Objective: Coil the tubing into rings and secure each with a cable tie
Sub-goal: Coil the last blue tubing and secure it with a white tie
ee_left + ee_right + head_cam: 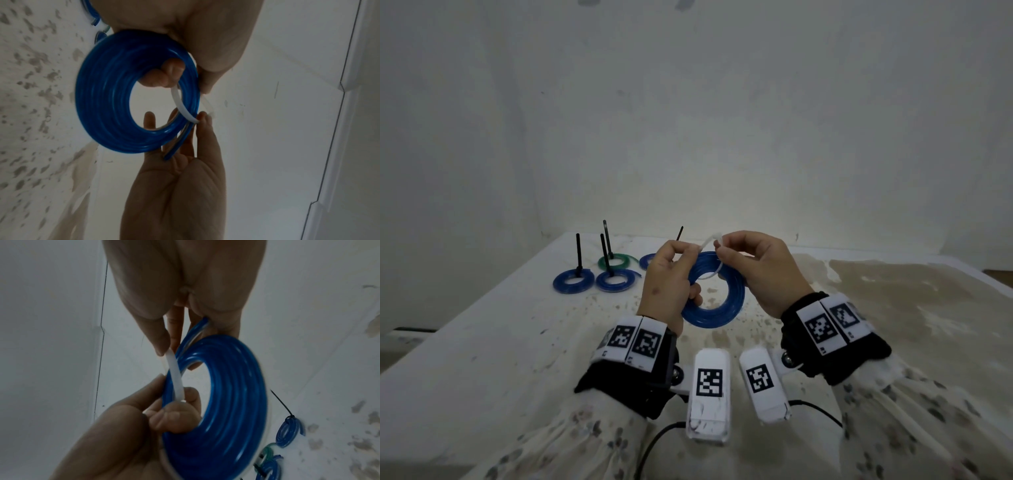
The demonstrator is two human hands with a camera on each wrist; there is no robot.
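Blue tubing coil [714, 291] held above our worktop [482, 335], left hand [669, 284] gripping its rim, right hand [760, 270] pinching white cable tie [710, 241] looped, seemingly, round it

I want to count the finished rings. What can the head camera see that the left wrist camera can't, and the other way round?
Only the head view shows the four finished rings lined up on the table: three small blue rings and one green ring, each with a black tie sticking up. It also shows the wrist bands.

Only the left wrist view shows the loose tube end hanging off the coil.

Both show the big blue coil, the white cable tie looped round it, and the left hand and right hand pinching that tie.
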